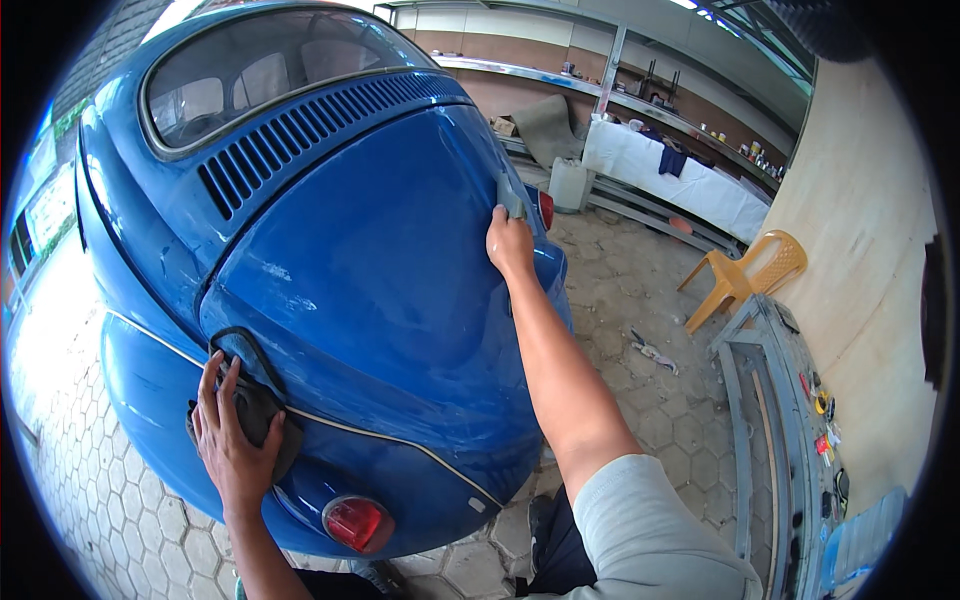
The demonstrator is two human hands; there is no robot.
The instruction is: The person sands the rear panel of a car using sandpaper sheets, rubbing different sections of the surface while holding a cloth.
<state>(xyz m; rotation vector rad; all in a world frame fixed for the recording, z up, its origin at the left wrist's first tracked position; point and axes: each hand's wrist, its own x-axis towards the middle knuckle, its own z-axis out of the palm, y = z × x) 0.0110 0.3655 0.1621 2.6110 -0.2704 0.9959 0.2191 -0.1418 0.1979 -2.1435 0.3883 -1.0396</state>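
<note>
The rounded rear of a blue car (380,240) fills the middle of the view, its paint marked by a few pale scuffs on the lid. My left hand (232,430) grips a bunched dark grey cloth (262,412) against the bodywork above the left tail light (358,523). With my right arm stretched far forward, my right hand (511,243) is closed on a flat grey piece (512,204), held at the lid's right edge near the other tail light (545,210). The exact kind of that piece is too small to tell.
Hexagonal paving (610,290) surrounds the car. To the right are a yellow plastic chair (748,275), a grey metal-framed bench (765,400) with small tools, and a plywood wall (870,220). A white-covered table (640,170) and a pale jerrycan (571,186) stand behind.
</note>
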